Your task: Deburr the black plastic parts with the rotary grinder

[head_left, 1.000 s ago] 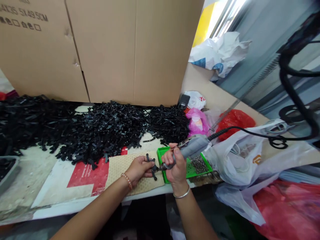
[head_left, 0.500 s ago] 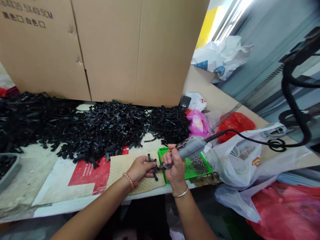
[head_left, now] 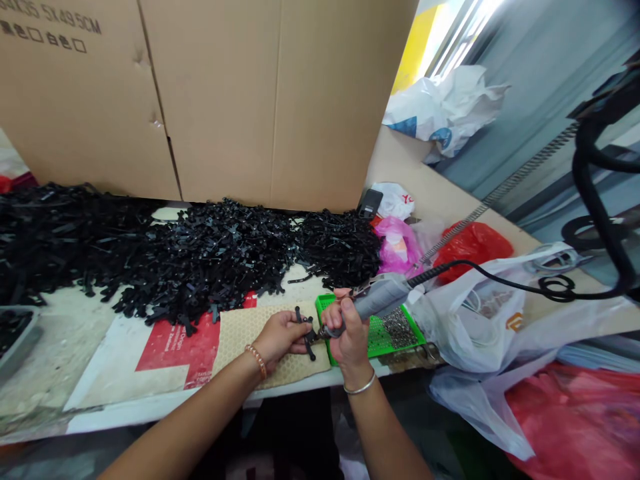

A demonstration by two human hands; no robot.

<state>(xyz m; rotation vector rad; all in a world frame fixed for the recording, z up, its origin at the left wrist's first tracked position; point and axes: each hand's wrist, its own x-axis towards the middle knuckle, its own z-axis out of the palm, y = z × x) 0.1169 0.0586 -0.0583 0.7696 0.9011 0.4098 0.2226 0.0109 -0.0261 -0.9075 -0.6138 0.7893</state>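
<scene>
My left hand (head_left: 279, 335) is closed on a small black plastic part (head_left: 305, 329) and holds it over a tan honeycomb mat (head_left: 245, 333) at the table's front edge. My right hand (head_left: 349, 333) is wrapped round a grey corded power screwdriver (head_left: 377, 297), with its tip against the black part. Just right of the hands lies a green tray (head_left: 380, 340) with a heap of small screws (head_left: 399, 329).
A long heap of black plastic parts (head_left: 175, 257) covers the table's back, in front of a big cardboard box (head_left: 210, 100). Pink (head_left: 397, 243), red (head_left: 473, 241) and white plastic bags (head_left: 480, 313) crowd the right. A grey bin (head_left: 15, 333) sits at the left edge.
The hands, the part and the screwdriver stay in the same place on the mat. Only the head camera has shifted slightly.
</scene>
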